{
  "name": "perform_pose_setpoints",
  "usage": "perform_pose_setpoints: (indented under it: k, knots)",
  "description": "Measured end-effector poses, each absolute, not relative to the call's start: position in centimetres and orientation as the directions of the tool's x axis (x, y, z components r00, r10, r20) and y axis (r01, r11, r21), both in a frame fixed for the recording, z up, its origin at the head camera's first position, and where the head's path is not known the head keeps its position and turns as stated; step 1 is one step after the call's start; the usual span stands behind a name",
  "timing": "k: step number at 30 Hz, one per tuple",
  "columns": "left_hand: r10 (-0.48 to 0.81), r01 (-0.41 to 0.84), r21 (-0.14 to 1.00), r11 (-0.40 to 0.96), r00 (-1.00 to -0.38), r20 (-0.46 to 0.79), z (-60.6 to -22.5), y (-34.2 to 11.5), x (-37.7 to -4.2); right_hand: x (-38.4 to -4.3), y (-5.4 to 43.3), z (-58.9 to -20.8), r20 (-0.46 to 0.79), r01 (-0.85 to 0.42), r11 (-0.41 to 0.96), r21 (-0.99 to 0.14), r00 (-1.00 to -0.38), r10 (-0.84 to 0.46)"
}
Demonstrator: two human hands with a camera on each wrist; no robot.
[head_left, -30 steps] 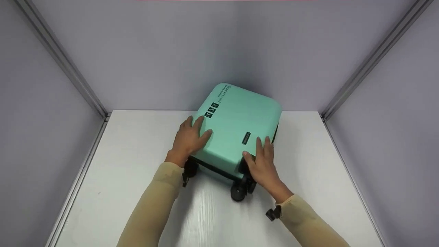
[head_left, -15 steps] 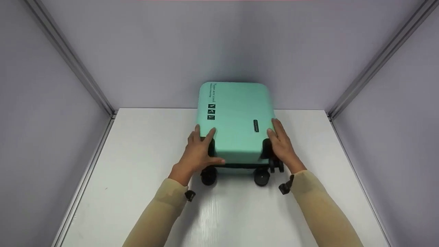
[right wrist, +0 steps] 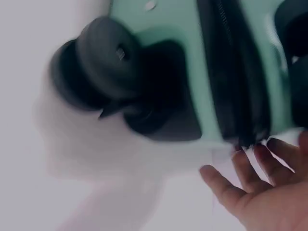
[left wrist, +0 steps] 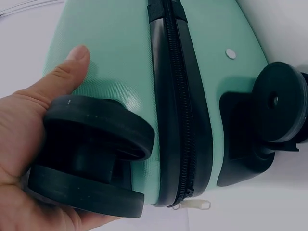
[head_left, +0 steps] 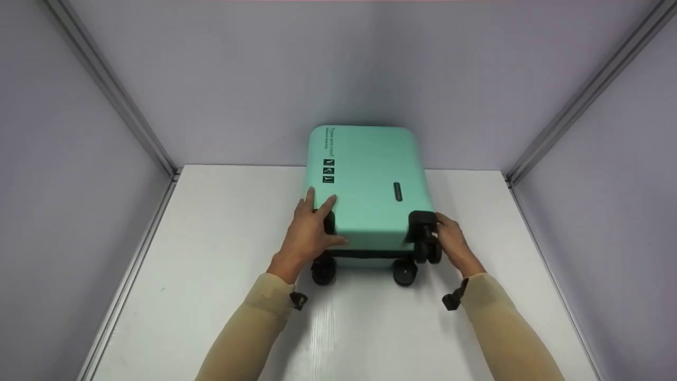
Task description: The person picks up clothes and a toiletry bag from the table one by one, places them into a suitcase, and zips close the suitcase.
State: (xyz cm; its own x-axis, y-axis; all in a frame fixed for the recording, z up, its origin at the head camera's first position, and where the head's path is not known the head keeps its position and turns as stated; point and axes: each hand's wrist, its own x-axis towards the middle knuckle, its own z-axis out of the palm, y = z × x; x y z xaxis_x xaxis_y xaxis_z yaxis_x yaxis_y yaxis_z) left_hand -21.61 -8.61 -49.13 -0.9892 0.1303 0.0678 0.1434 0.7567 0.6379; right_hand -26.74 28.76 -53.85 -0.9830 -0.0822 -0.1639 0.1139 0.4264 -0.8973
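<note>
A mint-green suitcase (head_left: 365,164) lies flat on the white table against the back wall, its black wheels facing me. My left hand (head_left: 307,235) rests on its near left corner with fingers spread, the thumb across the wheel end. The left wrist view shows that hand beside a black double wheel (left wrist: 101,115), thumb on the green shell. The zipper (left wrist: 180,96) runs round the side and is closed there; a pale zipper pull (left wrist: 195,204) hangs by it. My right hand (head_left: 454,243) is at the right side, partly behind a wheel, its loosely bent fingertips at the zipper band (right wrist: 240,96).
The white table (head_left: 227,222) surrounds the suitcase. Grey panels stand behind (head_left: 254,79) and on both sides, joined by metal rails. Dark wrist cameras hang at both cuffs.
The suitcase has turned from slanted to square with the back wall. My left hand shifted to the near left corner; the right hand moved from the top down to the right side.
</note>
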Motion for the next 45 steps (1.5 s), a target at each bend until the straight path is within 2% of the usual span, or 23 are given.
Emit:
perform_pose_setpoints:
  k: [5,9,12,16,19,23,30,33,38,45]
  knots:
    - [0.119,0.142,0.634,0.760,-0.990,0.080,-49.0,-8.5,-21.7,-27.0,29.9,-54.7,-0.066,-0.034,0.661,-0.749,-0.990,-0.126]
    - [0.121,0.147,0.637,0.757,-0.989,0.085,-49.0,-8.4,-21.9,-27.1,30.2,-55.1,-0.010,-0.071,0.739,-0.670,-0.994,-0.105]
    - [0.117,0.144,0.632,0.762,-0.989,0.086,-48.9,-8.2,-22.0,-26.7,30.2,-55.6,0.085,-0.151,0.811,-0.565,-0.989,-0.125]
    - [0.113,0.137,0.629,0.765,-0.991,0.078,-48.8,-8.0,-21.9,-24.9,30.2,-56.7,0.299,-0.299,0.866,-0.400,-0.936,-0.185]
    - [0.108,0.136,0.628,0.766,-0.991,0.082,-48.6,-8.0,-21.9,-23.3,29.9,-57.5,0.446,-0.374,0.857,-0.353,-0.873,-0.197]
    - [0.095,0.130,0.628,0.767,-0.992,0.088,-48.5,-8.1,-21.8,-21.6,29.0,-58.4,0.540,-0.398,0.842,-0.366,-0.827,-0.156]
    - [0.098,0.143,0.630,0.763,-0.990,0.106,-48.6,-8.1,-21.7,-18.9,26.6,-59.3,0.453,-0.275,0.792,-0.545,-0.891,0.002]
    - [0.096,0.141,0.634,0.760,-0.990,0.105,-48.5,-8.1,-21.6,-18.0,25.7,-59.5,0.433,-0.253,0.762,-0.596,-0.900,0.040]
    - [0.087,0.133,0.635,0.761,-0.991,0.103,-48.4,-8.1,-21.4,-17.1,24.4,-60.2,0.478,-0.253,0.751,-0.611,-0.873,0.095]
    - [0.086,0.123,0.643,0.756,-0.992,0.089,-48.5,-8.1,-21.4,-16.4,23.0,-60.7,0.556,-0.295,0.760,-0.580,-0.825,0.104]
